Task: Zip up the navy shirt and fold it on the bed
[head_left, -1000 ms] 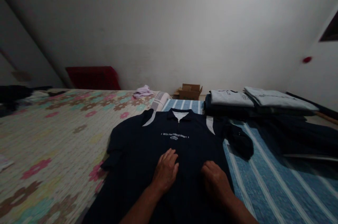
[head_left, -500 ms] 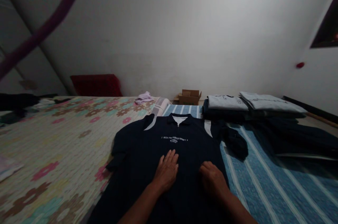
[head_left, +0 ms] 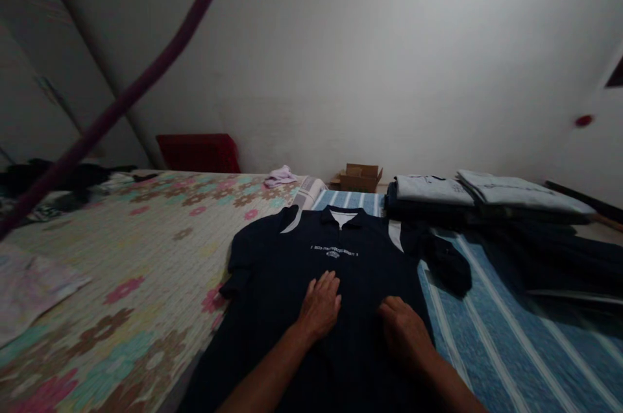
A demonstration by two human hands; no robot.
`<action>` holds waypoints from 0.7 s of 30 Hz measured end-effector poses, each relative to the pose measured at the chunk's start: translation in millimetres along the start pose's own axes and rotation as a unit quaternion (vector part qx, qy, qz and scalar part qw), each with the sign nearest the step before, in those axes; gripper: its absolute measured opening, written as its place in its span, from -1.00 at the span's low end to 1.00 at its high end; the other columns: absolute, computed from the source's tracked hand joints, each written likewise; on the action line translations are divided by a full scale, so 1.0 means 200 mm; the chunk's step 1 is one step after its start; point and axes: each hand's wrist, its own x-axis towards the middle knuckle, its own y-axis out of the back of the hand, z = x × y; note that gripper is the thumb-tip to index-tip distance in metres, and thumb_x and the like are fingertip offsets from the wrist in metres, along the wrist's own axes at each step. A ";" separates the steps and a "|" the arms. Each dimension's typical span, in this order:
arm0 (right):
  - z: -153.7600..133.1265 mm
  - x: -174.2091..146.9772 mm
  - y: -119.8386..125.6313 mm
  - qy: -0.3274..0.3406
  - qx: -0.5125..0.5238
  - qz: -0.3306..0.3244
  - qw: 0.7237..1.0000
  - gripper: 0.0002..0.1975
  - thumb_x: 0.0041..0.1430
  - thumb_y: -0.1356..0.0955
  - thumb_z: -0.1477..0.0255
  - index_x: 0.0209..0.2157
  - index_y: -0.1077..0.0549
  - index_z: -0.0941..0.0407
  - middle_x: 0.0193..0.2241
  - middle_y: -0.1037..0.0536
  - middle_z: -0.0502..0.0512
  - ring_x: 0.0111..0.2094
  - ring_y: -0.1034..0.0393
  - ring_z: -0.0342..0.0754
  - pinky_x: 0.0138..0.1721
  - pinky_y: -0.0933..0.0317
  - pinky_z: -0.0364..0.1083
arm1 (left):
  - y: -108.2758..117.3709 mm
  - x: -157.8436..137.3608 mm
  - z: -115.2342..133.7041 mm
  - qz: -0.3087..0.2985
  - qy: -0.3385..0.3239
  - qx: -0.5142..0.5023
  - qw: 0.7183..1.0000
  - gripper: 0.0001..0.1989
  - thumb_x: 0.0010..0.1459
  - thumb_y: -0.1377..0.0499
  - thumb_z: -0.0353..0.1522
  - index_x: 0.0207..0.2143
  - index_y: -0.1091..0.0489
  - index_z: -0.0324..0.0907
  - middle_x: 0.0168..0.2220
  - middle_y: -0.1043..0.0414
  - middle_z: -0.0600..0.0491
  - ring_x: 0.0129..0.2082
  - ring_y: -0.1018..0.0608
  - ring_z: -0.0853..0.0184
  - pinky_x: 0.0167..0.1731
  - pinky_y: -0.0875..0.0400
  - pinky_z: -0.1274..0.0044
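A navy short-sleeved polo shirt [head_left: 350,296] is spread front up before me, with a zip collar, white shoulder panels and light lettering across the chest. My left hand [head_left: 320,306] rests on the middle of the shirt, palm down, fingers stretched out. On the shirt's right side, my right hand [head_left: 402,325] is closed with its fingers curled under. Whether any fabric is pinched in them is hidden. The shirt's right sleeve lies bunched on the blue cloth.
The shirt spans a floral bedspread [head_left: 165,257] and a striped blue cloth [head_left: 501,309]. Folded clothes [head_left: 433,191] are stacked at the back right, beside dark garments [head_left: 574,263]. A cardboard box [head_left: 360,178] and a pink cloth [head_left: 281,176] sit toward the wall.
The view has turned slightly left, so everything appears further right. My left hand has slid slightly up the shirt; the right hand keeps nearly the same place on it.
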 end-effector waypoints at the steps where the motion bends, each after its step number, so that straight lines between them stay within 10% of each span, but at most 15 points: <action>1: -0.01 -0.01 0.01 -0.003 0.001 -0.008 1.000 -0.76 0.12 -0.16 0.64 -0.41 -0.39 0.12 -0.36 -0.43 0.07 -0.32 -0.27 -0.07 -0.28 -0.06 -0.14 | 0.00 0.00 0.00 -0.004 0.003 0.000 1.000 -0.56 0.19 0.10 -0.37 0.12 -0.16 -0.26 0.22 -0.07 -0.10 0.24 -0.08 0.20 0.17 0.02 0.22; 14: -0.29 0.29 0.03 0.036 0.018 -0.072 0.997 -0.74 0.16 -0.14 0.53 -0.29 -0.44 0.13 -0.26 -0.46 0.14 -0.20 -0.32 -0.03 -0.17 -0.10 -0.11 | 0.02 0.00 -0.04 -0.029 -0.002 -0.095 0.995 -0.57 0.14 0.03 -0.39 0.09 -0.19 -0.19 0.21 -0.11 -0.08 0.22 -0.11 0.22 0.17 0.03 0.23; 21: -0.36 0.47 -0.06 0.027 0.013 -0.080 0.996 -0.69 0.18 -0.13 0.48 -0.15 -0.42 0.15 -0.14 -0.44 0.20 -0.07 -0.29 0.06 -0.09 -0.12 -0.02 | 0.15 -0.02 -0.20 0.075 0.042 -0.133 0.987 -0.63 0.10 -0.02 -0.45 -0.01 -0.29 -0.23 0.08 -0.30 -0.06 0.10 -0.31 0.34 0.12 -0.13 0.52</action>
